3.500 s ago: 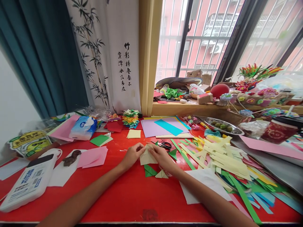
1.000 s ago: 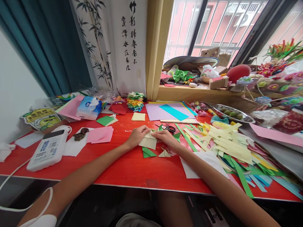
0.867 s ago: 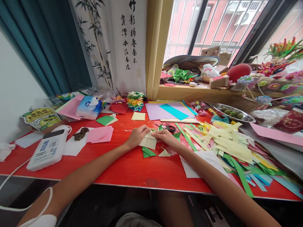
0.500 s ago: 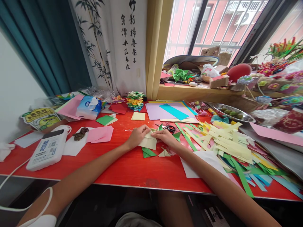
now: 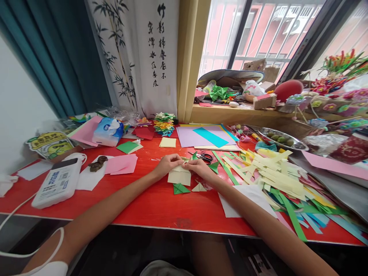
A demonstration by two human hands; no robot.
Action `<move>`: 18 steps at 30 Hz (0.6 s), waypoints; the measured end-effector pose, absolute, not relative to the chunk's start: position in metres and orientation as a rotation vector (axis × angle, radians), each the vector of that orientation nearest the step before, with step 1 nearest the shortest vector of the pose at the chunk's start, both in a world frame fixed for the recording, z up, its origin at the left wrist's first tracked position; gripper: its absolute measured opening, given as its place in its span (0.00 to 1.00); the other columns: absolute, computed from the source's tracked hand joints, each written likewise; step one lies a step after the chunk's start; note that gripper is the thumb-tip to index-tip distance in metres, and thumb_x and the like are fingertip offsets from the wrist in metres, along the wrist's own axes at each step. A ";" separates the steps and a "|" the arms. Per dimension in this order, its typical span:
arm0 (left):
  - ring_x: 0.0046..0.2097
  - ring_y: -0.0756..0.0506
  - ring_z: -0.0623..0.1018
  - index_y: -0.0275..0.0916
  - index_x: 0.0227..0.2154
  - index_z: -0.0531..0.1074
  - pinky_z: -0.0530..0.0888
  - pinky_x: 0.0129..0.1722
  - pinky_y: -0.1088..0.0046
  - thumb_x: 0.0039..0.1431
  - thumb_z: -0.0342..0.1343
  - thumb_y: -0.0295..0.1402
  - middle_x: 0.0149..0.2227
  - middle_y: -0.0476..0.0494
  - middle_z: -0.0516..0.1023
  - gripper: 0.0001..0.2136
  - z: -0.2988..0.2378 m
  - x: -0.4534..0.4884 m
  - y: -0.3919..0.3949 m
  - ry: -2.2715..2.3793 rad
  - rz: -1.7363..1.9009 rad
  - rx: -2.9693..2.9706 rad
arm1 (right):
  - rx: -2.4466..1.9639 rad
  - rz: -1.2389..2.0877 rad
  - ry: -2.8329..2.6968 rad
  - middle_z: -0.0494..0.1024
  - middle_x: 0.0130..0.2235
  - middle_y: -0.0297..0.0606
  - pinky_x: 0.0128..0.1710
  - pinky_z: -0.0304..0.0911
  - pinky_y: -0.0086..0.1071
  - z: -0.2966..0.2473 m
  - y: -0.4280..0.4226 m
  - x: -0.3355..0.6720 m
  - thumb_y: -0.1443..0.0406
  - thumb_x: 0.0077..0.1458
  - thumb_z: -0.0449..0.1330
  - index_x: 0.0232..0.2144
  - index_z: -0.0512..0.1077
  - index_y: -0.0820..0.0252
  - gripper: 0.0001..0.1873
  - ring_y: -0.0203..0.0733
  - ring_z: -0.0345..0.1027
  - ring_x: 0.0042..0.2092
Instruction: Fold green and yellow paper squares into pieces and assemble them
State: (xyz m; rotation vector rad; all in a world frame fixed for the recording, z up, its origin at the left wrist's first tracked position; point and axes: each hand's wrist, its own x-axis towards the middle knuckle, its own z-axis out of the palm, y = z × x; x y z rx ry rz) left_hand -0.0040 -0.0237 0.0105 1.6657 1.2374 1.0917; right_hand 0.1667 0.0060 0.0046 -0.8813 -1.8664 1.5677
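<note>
One sheet (image 5: 179, 178); left hand (image 5: 168, 165), right hand (image 5: 200, 169): fingers clamped on its far edge. One green triangle (image 5: 181, 189), one cream triangle (image 5: 199, 187) nearside of sheet. Thumbs closer than earlier.

Near the red tabletop's (image 5: 143, 209) left front edge lies a white rectangular plastic device with a dark end (image 5: 57, 183); a blue-and-white soft tissue pack (image 5: 107, 131) sits toward the back left corner. Toward the back right corner, an oval metal dish (image 5: 300, 146) holds rounded green fruits (image 5: 278, 138).
</note>
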 end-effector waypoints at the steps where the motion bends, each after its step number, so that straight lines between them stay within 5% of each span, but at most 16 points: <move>1: 0.28 0.53 0.64 0.34 0.24 0.68 0.60 0.26 0.79 0.48 0.53 0.42 0.25 0.50 0.68 0.13 0.010 -0.004 -0.023 1.252 1.082 1.688 | -0.889 1.561 -1.876 0.55 0.17 0.29 0.19 0.41 0.27 0.005 0.006 0.167 0.54 0.45 0.58 0.17 0.64 0.64 0.19 0.28 0.46 0.19; 10: 0.26 0.53 0.63 0.34 0.24 0.66 0.60 0.26 0.78 0.49 0.52 0.41 0.24 0.51 0.66 0.13 0.006 -0.005 -0.019 1.228 1.153 1.631 | -0.929 1.454 -1.826 0.68 0.24 0.34 0.23 0.49 0.27 0.002 0.007 0.164 0.53 0.45 0.57 0.26 0.72 0.65 0.18 0.33 0.57 0.24; 18: 0.22 0.54 0.60 0.35 0.23 0.65 0.58 0.22 0.78 0.48 0.51 0.39 0.20 0.54 0.60 0.11 0.011 -0.004 -0.024 1.193 0.999 1.704 | -0.924 1.431 -1.845 0.69 0.23 0.34 0.23 0.49 0.27 0.002 0.008 0.166 0.55 0.45 0.57 0.26 0.73 0.64 0.16 0.33 0.56 0.23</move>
